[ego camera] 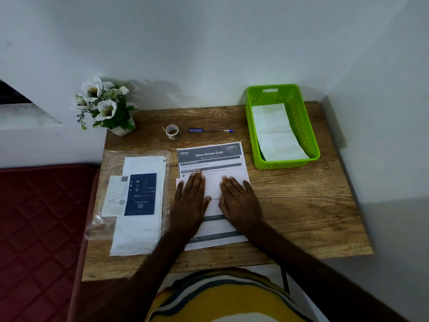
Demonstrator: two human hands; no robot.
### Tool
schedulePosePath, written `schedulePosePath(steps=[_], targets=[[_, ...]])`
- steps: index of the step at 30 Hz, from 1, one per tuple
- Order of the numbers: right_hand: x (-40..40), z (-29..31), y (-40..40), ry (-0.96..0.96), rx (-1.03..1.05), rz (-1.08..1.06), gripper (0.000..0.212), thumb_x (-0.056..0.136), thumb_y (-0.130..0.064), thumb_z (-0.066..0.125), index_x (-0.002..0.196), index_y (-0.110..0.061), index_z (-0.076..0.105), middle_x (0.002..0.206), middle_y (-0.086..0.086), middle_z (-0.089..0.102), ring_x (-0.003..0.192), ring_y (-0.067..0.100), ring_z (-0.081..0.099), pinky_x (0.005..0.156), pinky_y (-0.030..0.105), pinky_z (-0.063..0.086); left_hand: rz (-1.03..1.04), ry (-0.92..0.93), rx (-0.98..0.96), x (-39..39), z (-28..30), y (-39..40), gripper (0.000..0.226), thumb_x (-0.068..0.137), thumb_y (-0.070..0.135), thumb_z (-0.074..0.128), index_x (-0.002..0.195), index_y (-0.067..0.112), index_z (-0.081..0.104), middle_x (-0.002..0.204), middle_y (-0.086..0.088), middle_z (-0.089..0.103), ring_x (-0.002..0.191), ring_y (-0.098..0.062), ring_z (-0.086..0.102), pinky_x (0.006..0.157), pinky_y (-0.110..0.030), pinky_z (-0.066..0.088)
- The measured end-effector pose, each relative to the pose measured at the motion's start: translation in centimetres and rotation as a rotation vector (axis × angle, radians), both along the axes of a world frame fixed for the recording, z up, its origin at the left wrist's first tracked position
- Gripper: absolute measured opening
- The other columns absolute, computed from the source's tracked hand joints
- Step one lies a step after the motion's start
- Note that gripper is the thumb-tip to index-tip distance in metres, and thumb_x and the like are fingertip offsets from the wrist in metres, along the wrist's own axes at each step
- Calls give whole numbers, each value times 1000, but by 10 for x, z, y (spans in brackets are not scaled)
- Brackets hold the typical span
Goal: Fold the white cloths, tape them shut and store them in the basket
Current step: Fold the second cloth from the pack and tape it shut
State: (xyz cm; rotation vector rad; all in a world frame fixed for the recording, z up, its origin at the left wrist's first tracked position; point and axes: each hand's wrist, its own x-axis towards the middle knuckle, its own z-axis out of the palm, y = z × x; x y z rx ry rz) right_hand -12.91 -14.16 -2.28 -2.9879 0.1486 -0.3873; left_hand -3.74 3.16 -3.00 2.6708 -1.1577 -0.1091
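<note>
A folded white cloth (pixel 213 187) lies on a printed sheet (pixel 209 156) in the middle of the wooden table (pixel 301 205). My left hand (pixel 189 201) and my right hand (pixel 240 201) press flat on it, fingers straight, one on each side. A green perforated basket (pixel 308 126) stands at the back right with folded white cloth (pixel 276 133) inside. A roll of clear tape (pixel 172 131) stands behind the sheet. At the left lies a clear packet of white cloths (pixel 137 231) with a dark blue label.
A blue pen (pixel 210 130) lies next to the tape roll. A pot of white flowers (pixel 104 108) stands at the back left corner. White walls close the back and right. A dark red quilted mat (pixel 41 224) lies left of the table.
</note>
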Motion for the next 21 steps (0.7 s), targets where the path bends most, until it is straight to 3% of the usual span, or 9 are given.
schedulePosePath(steps=[7,11,18,21], targets=[[18,8,25,145,-3,44,56,99,-27,36,150,-7,48,158,12,45,150,26,37,117,62,32,-1,-1,-8,0,-2,0,58,110,39,25,159,8,31,169,-12,24,158,-26,20,125,-54,21],[20,10,21,207,59,22,58,101,-30,32,153,-7,42,160,13,41,151,26,34,118,60,31,13,17,-21,0,-1,-1,59,110,39,25,160,9,27,169,-11,22,158,-25,18,125,-54,20],[-5,7,-19,277,127,-178,73,103,-57,30,162,-15,23,170,4,18,157,20,16,126,53,16,45,52,-15,1,2,3,66,108,47,26,162,10,24,171,-8,19,159,-22,13,129,-46,11],[-15,10,-34,320,117,-196,76,103,-61,27,163,-16,19,171,3,13,158,21,13,125,55,16,47,70,-18,2,3,2,67,107,48,25,163,11,22,171,-7,17,160,-20,11,129,-43,6]])
